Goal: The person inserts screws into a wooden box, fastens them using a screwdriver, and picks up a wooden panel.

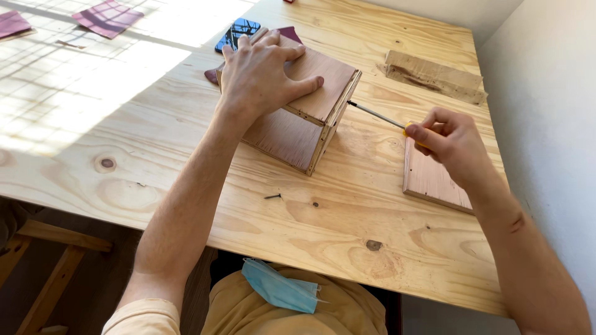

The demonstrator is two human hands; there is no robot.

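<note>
A small plywood box (pixel 298 127) stands on the wooden table (pixel 186 155). My left hand (pixel 264 71) lies flat on the box's top, fingers spread, pressing it down. My right hand (pixel 450 139) grips a screwdriver (pixel 375 115) with a yellow handle; its thin metal shaft points left and its tip touches the box's right side near the upper edge. Below my right hand a flat plywood panel (pixel 434 180) lies on the table.
A loose dark screw (pixel 273 196) lies in front of the box. A phone (pixel 236 31) and a dark red sandpaper sheet (pixel 214 74) sit behind the box, more sandpaper (pixel 107 17) at far left. A rough wood block (pixel 434 75) lies at back right. A white wall is close on the right.
</note>
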